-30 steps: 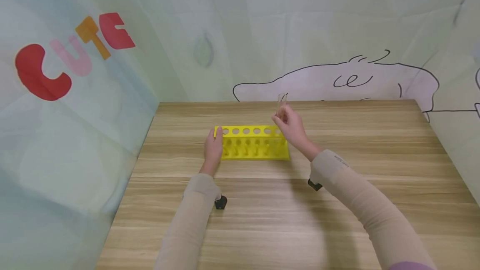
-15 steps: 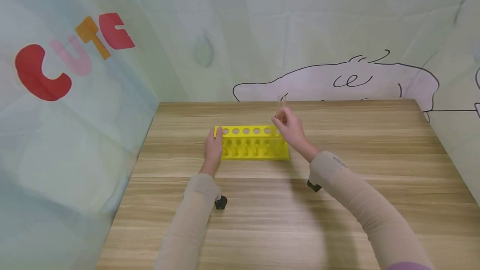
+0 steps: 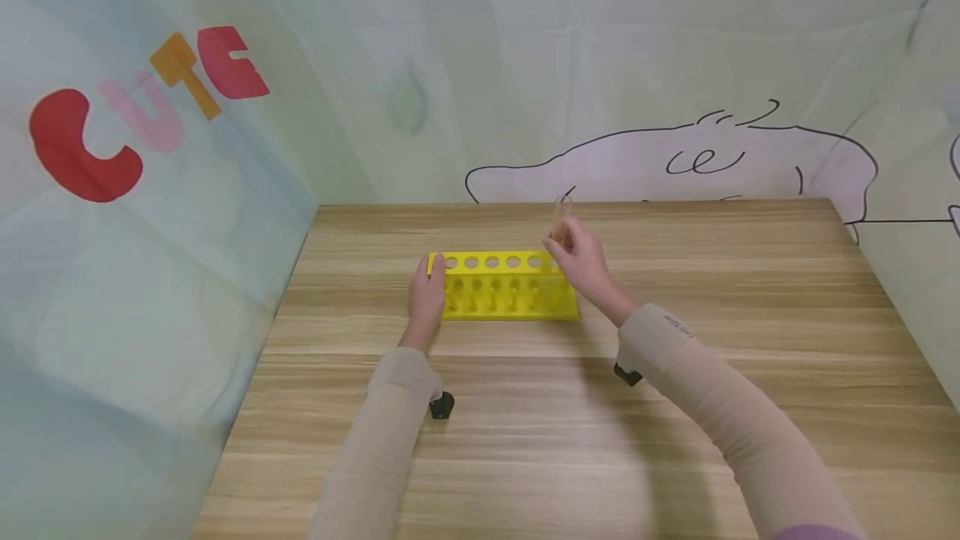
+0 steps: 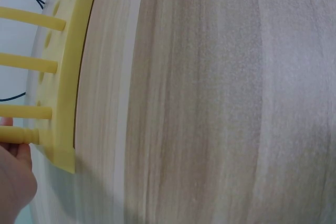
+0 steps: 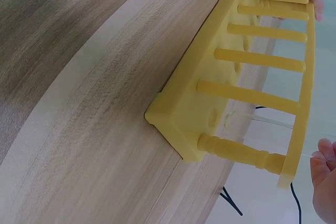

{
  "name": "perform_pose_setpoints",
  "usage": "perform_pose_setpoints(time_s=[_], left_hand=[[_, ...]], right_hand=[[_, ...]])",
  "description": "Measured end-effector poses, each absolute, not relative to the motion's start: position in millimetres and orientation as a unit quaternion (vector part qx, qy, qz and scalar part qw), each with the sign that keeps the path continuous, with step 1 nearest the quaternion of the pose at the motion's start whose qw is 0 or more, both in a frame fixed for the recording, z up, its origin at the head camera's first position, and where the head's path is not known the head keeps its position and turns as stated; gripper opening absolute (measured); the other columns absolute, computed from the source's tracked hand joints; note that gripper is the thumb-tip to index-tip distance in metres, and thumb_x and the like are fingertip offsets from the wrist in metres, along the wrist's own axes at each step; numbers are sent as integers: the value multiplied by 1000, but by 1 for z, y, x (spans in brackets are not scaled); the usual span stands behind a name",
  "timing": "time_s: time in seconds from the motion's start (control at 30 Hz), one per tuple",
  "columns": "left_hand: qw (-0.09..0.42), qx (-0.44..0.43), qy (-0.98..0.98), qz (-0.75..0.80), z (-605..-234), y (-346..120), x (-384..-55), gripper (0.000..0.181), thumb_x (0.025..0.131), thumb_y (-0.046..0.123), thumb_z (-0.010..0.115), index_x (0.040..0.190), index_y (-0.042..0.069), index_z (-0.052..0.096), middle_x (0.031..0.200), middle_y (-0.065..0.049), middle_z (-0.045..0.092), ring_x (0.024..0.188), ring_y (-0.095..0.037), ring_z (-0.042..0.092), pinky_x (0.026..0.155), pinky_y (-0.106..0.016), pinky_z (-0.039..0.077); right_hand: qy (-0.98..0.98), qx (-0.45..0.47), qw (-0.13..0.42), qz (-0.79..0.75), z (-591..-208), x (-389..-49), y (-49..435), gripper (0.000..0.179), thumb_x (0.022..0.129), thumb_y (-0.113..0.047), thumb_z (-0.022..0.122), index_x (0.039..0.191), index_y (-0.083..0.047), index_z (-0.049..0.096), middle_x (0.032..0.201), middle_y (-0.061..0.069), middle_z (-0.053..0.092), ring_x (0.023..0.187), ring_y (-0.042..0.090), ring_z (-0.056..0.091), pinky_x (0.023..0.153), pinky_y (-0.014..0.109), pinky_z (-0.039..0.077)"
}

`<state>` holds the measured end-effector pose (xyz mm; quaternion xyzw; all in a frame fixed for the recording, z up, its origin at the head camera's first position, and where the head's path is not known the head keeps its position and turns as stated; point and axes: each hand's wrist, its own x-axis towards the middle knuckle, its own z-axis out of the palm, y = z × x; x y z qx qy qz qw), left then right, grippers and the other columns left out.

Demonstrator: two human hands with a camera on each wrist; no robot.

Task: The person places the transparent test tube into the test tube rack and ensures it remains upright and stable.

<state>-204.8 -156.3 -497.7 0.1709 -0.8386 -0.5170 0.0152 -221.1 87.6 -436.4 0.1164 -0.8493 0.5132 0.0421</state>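
A yellow test tube rack stands upright on the table, with a row of round holes along its top bar. At its left end my left hand grips it; in the left wrist view those fingers curl round the end post. Above the rack's right end, my right hand pinches a clear test tube, whose top sticks up past the fingers. Low in the right wrist view, the faint tube runs through the rack between upper bar and base. My right fingers sit just above that bar.
A wood-grain table lies under the rack, and its back edge meets a printed cloth. Dark wrist devices hang below both sleeves, a left one and a right one.
My right hand and the test tube have sunk slightly toward the rack. The left hand and the rack have stayed in place.
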Motion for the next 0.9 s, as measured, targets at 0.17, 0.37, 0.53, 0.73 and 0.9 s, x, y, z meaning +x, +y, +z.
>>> perform_pose_setpoints(time_s=[0.17,0.37,0.53,0.73,0.9], left_hand=[[17,171,-842,-512,-499,-157,-205,56,90,56,27,115,9,46,106,-10,51,93,-23,43,86,-38,41],[16,170,-842,-511,-499,-157,-205,57,90,56,27,116,9,46,109,-11,52,95,-24,44,89,-39,41],[17,172,-844,-508,-499,-157,-205,59,89,57,27,118,10,46,116,-10,51,101,-24,45,93,-40,40],[19,167,-840,-516,-499,-157,-205,57,89,57,27,113,9,47,106,-10,51,93,-22,43,85,-37,41],[20,168,-840,-516,-499,-156,-205,58,90,56,26,115,8,46,112,-11,52,96,-22,44,91,-39,41]], right_hand=[[-852,115,37,509,-437,-220,87,13,88,-17,53,88,-8,44,82,6,48,72,19,41,60,25,38],[-852,108,26,512,-438,-220,87,13,88,-18,53,89,-9,44,88,6,52,76,19,43,65,26,41],[-852,104,20,513,-439,-220,87,13,88,-18,53,89,-9,44,89,6,52,78,19,43,68,27,42],[-852,101,18,513,-440,-220,86,12,88,-17,53,89,-9,44,91,6,53,81,20,45,71,29,43],[-850,97,15,518,-441,-220,86,12,88,-16,53,88,-9,43,95,7,55,87,20,48,79,34,46]])
